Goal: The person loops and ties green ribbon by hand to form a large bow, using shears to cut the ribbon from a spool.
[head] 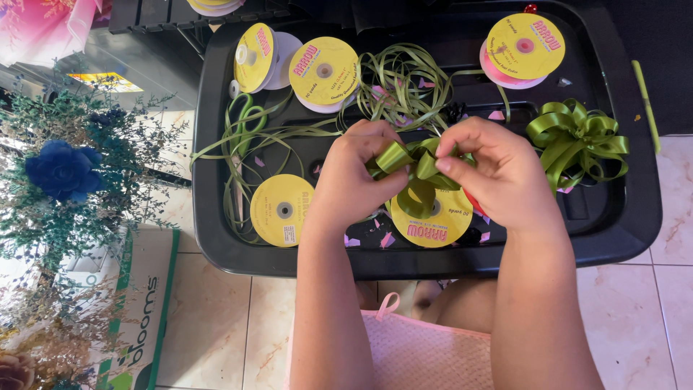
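My left hand (354, 177) and my right hand (498, 173) meet over a black tray (216, 217), both pinching loops of an olive green ribbon (415, 162) that is partly folded into a bow. One loop of it hangs down over a yellow ribbon spool (433, 224) lying flat below my hands. A finished green ribbon bow (577, 141) rests on the tray to the right of my right hand.
Several yellow spools (281, 209) lie on the tray, one with pink ribbon (523, 47) at the back right. Loose thin green ribbon (404, 79) and green-handled scissors (245, 115) lie at the left and back. A bouquet with a blue flower (65, 170) and a cardboard box (141, 310) stand left on the tiled floor.
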